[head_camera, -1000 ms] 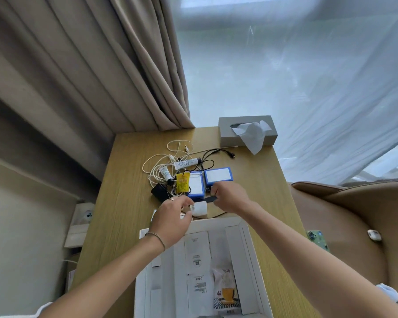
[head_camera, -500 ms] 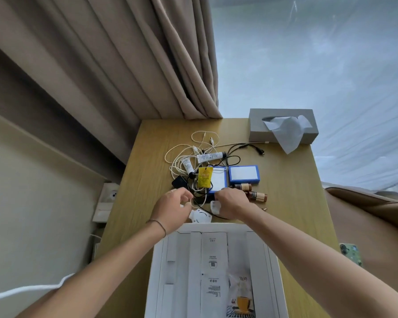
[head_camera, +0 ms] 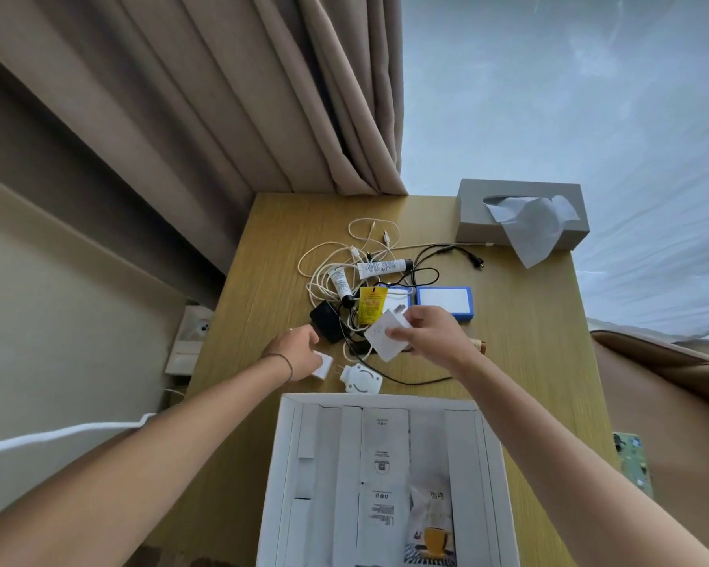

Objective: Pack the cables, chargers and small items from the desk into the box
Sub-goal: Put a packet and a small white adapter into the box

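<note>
I see my right hand (head_camera: 430, 335) pinching a white charger (head_camera: 387, 336) above the cable pile (head_camera: 344, 276), near the box (head_camera: 385, 480). Left hand (head_camera: 299, 356) hides most of a small white block (head_camera: 322, 366); can't tell its grip. Box print too small to read.

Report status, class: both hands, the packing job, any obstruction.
Right hand holds white charger lifted above desk. Left hand grips small white adapter. Box open. Cables tangled round remaining items.
</note>
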A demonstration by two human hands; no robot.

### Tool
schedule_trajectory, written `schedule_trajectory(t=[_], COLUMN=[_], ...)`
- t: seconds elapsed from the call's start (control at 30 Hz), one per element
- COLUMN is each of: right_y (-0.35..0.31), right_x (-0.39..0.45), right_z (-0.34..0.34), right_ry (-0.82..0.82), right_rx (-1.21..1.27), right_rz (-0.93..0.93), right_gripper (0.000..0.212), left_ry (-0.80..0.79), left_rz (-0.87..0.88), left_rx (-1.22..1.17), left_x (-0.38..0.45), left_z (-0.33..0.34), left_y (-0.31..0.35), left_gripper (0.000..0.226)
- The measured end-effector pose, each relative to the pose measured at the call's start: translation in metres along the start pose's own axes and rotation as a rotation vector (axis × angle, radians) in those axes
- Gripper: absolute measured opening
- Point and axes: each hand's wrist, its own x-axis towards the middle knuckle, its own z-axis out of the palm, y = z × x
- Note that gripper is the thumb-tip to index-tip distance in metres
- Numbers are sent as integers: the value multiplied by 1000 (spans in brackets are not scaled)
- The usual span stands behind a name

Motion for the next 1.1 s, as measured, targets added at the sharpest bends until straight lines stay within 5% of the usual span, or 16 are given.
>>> schedule_trajectory(t=[0.13, 0.37, 0.73, 0.9, 1.1], right_y=[-6, -15, -17, -11, 5], right_x=[-21, -58, -103, -128, -156], right_z=[0, 1, 12, 26, 50], right_ry=[-58, -101, -96, -110, -161], right_rx=[409, 685, 544, 502, 465], right_rz=[140, 162, 77, 86, 125], right_gripper=[41, 39, 40, 57, 46], left_ry=[-84, -22, -26, 11, 71], left_rz=[-33, 7, 74, 93, 252], left_rx=[79, 219, 74, -185, -549], left_x=[15, 23, 20, 1, -39], left_z=[4, 19, 18, 8, -6], left_y=[-1, 3, -7, -14, -22], left_gripper=[50, 55, 25, 22, 26])
